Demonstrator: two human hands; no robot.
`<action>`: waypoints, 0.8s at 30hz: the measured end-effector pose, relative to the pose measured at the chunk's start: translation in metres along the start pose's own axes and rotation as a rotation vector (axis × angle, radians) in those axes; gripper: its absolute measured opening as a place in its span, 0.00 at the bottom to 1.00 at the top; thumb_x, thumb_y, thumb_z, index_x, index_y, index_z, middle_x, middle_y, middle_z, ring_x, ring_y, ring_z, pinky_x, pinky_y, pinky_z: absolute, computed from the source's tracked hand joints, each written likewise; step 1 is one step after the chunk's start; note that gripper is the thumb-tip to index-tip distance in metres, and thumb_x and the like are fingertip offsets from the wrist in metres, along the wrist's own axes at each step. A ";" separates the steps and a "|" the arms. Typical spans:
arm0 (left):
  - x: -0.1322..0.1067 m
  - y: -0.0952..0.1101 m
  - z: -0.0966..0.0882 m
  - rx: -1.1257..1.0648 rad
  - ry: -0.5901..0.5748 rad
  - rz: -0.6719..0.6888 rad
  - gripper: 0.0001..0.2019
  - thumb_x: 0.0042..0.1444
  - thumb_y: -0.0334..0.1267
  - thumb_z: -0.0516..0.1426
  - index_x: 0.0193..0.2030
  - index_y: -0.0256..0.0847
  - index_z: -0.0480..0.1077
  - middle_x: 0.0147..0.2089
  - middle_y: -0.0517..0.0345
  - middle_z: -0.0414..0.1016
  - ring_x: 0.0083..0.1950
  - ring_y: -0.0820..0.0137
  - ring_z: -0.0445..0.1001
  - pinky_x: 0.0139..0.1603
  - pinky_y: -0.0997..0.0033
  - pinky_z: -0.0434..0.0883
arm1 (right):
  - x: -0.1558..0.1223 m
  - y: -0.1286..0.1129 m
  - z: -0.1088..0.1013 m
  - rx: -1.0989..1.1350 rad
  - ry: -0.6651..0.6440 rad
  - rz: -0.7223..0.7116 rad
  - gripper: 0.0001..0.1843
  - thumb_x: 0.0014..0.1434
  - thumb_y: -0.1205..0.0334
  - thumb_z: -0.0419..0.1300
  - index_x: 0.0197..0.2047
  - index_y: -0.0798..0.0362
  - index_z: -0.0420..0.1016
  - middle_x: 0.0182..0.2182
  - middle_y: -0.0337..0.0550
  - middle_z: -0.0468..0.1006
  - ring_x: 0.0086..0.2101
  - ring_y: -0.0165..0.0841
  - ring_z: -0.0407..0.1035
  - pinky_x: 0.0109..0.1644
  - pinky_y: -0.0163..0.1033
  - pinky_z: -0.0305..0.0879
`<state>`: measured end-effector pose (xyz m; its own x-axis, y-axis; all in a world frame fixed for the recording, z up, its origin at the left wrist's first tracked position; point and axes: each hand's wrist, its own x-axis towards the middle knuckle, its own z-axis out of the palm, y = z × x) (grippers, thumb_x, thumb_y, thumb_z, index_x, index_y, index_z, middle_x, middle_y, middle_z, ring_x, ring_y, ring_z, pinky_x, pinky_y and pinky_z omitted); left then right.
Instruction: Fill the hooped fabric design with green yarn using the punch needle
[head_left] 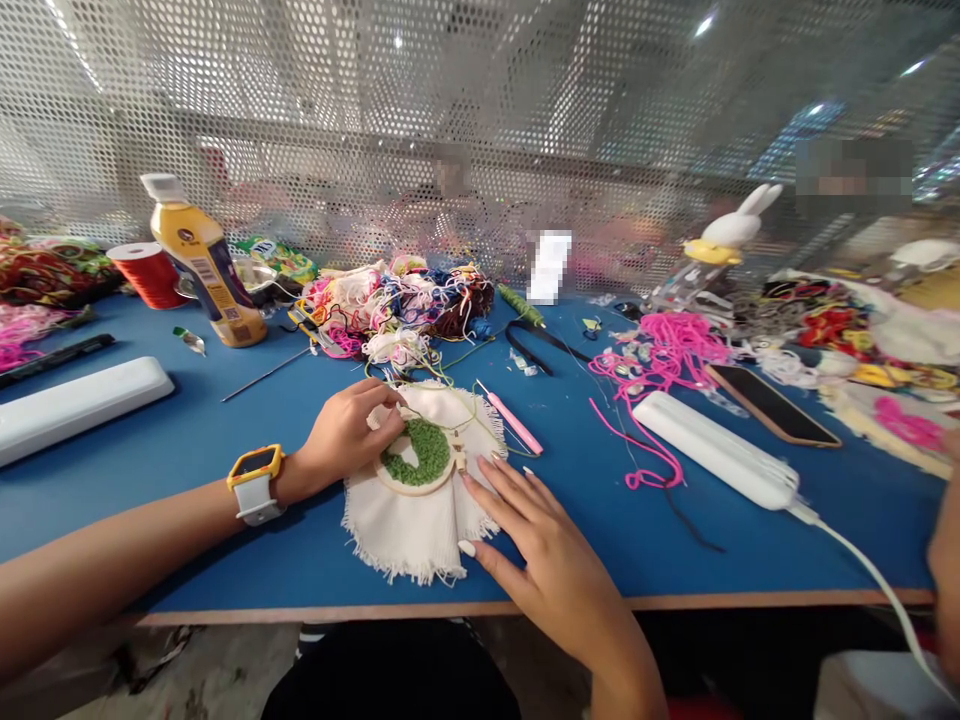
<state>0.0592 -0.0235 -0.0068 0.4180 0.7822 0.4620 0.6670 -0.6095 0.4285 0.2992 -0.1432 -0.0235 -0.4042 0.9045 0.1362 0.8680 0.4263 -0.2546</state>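
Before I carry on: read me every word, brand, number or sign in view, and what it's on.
No text reads with certainty.
Crinkled green plastic packet: pale letters, too distorted to read.
Yellow plastic bottle with white cap and dark blue label: barcode visible, print too small.
Yellow-cased wristwatch with white strap: dark screen, no legible digits.

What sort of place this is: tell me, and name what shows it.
Probably a yarn-craft workspace: the pale round wooden-looking hoop with looped green stitching on white fringed cloth, the tangled heap of multicoloured yarn, and the red cylindrical spool share the blue tabletop.
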 end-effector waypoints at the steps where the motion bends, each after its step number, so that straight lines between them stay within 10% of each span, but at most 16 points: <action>1: 0.000 -0.001 0.000 -0.003 0.005 0.006 0.07 0.57 0.35 0.52 0.36 0.37 0.71 0.38 0.53 0.74 0.36 0.68 0.72 0.40 0.68 0.70 | 0.000 0.000 0.000 0.003 0.002 0.001 0.28 0.64 0.52 0.48 0.66 0.42 0.51 0.66 0.35 0.49 0.65 0.38 0.45 0.65 0.54 0.52; 24: -0.003 -0.005 0.002 -0.071 0.019 0.076 0.07 0.58 0.32 0.53 0.39 0.39 0.72 0.40 0.53 0.74 0.39 0.68 0.73 0.42 0.69 0.71 | -0.011 0.015 -0.015 0.063 0.192 -0.006 0.22 0.63 0.58 0.51 0.61 0.46 0.63 0.62 0.42 0.60 0.62 0.41 0.53 0.62 0.52 0.60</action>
<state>0.0565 -0.0226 -0.0119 0.4535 0.7309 0.5100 0.5881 -0.6753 0.4450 0.3206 -0.1469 -0.0147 -0.3417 0.8851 0.3161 0.8437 0.4370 -0.3117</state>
